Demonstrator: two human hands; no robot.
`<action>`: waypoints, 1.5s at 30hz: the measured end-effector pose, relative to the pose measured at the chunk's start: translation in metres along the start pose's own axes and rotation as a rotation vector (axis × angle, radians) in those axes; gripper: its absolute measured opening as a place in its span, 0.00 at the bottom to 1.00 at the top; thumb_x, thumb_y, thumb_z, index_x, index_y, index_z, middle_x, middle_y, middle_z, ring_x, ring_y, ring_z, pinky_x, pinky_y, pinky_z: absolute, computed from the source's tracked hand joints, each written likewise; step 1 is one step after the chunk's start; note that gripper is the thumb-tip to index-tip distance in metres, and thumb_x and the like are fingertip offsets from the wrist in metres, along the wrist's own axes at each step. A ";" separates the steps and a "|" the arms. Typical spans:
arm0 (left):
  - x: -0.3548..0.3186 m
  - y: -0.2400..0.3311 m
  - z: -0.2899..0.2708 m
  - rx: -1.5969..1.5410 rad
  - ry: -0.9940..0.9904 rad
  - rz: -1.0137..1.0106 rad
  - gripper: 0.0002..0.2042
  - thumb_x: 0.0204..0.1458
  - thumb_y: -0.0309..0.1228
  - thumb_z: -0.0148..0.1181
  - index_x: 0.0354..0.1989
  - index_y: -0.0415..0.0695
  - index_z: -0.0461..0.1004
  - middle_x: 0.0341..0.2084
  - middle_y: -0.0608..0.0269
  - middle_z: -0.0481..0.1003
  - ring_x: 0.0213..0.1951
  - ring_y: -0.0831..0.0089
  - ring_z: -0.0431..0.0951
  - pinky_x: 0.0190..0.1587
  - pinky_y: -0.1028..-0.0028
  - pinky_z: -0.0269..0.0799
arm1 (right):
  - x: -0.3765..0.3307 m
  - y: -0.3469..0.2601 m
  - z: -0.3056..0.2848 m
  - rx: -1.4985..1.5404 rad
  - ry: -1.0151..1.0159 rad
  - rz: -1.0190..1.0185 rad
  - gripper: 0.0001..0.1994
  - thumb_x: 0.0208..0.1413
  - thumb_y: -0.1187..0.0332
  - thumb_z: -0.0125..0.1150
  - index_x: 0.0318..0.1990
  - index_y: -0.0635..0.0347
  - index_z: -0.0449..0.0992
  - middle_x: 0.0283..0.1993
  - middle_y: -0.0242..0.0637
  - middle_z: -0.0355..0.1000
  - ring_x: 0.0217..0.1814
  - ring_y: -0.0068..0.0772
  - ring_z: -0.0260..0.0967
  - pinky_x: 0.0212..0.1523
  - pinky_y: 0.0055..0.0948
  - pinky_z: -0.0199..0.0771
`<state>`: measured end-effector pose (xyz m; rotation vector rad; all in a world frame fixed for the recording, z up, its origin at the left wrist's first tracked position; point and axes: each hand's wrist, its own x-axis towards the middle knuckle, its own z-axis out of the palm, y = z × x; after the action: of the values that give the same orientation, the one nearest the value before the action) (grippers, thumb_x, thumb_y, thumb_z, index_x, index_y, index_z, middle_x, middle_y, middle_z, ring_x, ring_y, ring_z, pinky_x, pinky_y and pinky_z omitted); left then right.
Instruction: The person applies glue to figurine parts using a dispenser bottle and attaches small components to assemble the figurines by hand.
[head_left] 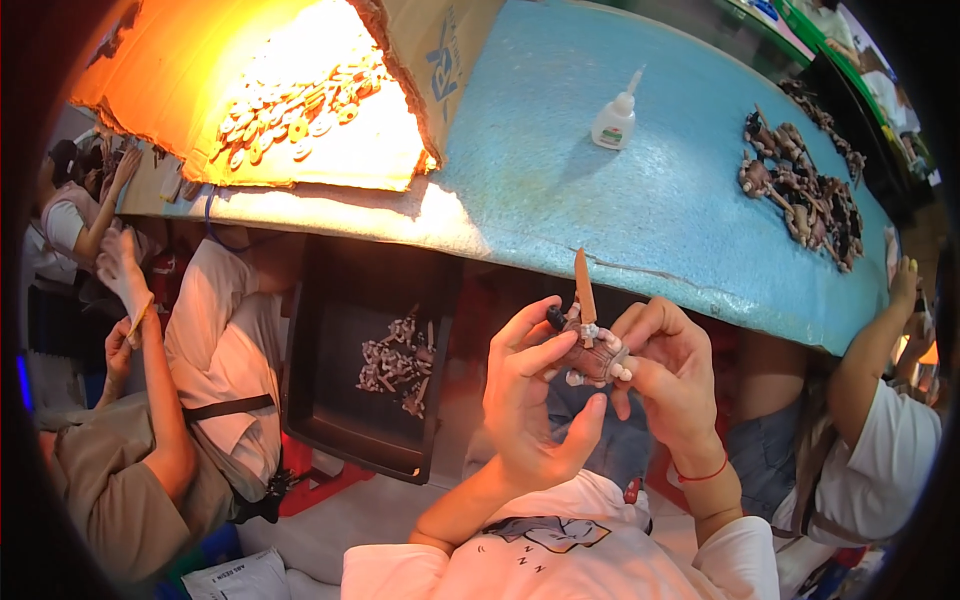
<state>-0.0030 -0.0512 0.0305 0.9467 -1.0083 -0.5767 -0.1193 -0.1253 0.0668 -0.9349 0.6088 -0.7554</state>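
Observation:
Between my two hands, above my lap and just off the table's near edge, is a small toy figure (600,362) with a brown-grey body and pale limbs. A copper-brown blade (584,288) stands up from it, pointing toward the table. My left hand (535,390) grips the figure's left side with thumb and fingers. On the other side, my right hand (668,368) pinches it between thumb and fingertips. The fingers cover part of the figure, so its exact pose cannot be told.
The blue-topped table (540,180) bears a white glue bottle (613,122) and a figure pile (805,195) at right. A lamplit cardboard box (400,170) holds many small parts (300,115). Below, a black bin (330,400) contains more figures (398,362). People sit on both sides.

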 end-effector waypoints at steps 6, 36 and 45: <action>-0.001 -0.001 0.008 0.016 0.062 -0.026 0.26 0.36 0.16 0.60 0.49 0.33 0.63 0.53 0.38 0.55 0.53 0.58 0.65 0.54 0.67 0.61 | -0.003 0.002 0.000 0.011 0.031 -0.031 0.06 0.45 0.82 0.55 0.30 0.68 0.64 0.35 0.42 0.66 0.29 0.23 0.66 0.17 0.19 0.69; 0.001 0.000 0.010 0.059 0.105 -0.044 0.23 0.35 0.16 0.57 0.45 0.33 0.65 0.51 0.38 0.61 0.46 0.64 0.70 0.49 0.69 0.66 | -0.011 0.009 0.010 0.014 0.065 -0.111 0.06 0.46 0.84 0.52 0.30 0.67 0.62 0.34 0.41 0.64 0.27 0.24 0.66 0.20 0.21 0.71; 0.003 0.005 0.009 0.104 0.050 -0.039 0.23 0.33 0.19 0.59 0.44 0.34 0.65 0.48 0.38 0.65 0.43 0.62 0.70 0.46 0.68 0.67 | -0.014 -0.015 -0.007 -0.402 -0.008 -0.209 0.18 0.42 0.83 0.57 0.44 0.68 0.66 0.45 0.40 0.64 0.43 0.25 0.67 0.38 0.21 0.70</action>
<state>-0.0097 -0.0544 0.0384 1.0698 -0.9841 -0.5343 -0.1372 -0.1236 0.0780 -1.3868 0.6765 -0.8300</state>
